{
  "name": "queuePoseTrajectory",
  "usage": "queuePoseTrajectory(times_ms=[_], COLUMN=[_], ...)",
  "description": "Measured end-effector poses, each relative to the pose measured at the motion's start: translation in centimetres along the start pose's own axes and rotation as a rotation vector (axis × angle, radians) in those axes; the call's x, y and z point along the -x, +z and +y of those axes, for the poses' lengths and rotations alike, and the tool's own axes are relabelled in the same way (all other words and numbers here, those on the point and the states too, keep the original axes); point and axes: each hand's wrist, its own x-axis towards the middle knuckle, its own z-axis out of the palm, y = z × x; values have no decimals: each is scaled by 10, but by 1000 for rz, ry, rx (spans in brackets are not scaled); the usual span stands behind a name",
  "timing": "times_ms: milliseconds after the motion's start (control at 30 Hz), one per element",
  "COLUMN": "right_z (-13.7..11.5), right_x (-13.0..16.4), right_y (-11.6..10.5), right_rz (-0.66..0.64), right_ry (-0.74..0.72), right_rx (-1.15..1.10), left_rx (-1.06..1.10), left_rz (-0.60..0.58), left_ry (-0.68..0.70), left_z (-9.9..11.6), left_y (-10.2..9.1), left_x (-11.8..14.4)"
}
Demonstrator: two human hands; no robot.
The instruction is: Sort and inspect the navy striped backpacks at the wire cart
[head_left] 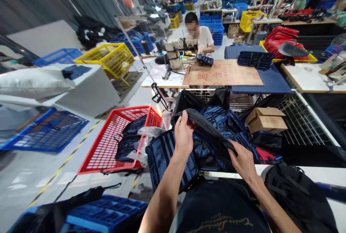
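My left hand (184, 134) grips the upper end of a long black padded strap (207, 127) that runs down to the right. My right hand (244, 160) holds its lower end, fingers closed over it. The strap belongs to a dark blue and black striped bag (218, 132) lying in a heap in front of me. A flat blue striped bag panel (164, 155) hangs below my left forearm. Both hands are close together over the heap.
A red basket (108, 143) with dark bag pieces and clear plastic sits at my left. A cardboard box (266, 119) lies on a wire rack at right. Blue crates (45, 130) stand at left. A person sews at a machine (180, 47) beyond a wooden board (221, 74).
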Motion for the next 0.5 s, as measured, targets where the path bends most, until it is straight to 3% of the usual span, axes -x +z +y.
queuePoseTrajectory(times_ms=[67, 167, 267, 367, 500], right_z=[-3, -9, -14, -17, -19], right_x=[-4, -11, -14, -12, -7], right_y=[4, 8, 11, 10, 5], right_rz=[14, -18, -70, -120, -206], right_ry=[-26, -20, 8, 22, 66], right_rx=[27, 63, 102, 118, 44], left_rx=[-158, -433, -531, -550, -423], left_rz=[-51, -227, -327, -313, -116], left_ry=[-13, -34, -38, 6, 74], left_z=[-18, -53, -76, -73, -50], left_y=[-7, -17, -28, -40, -59], left_x=[10, 35, 48, 39, 17])
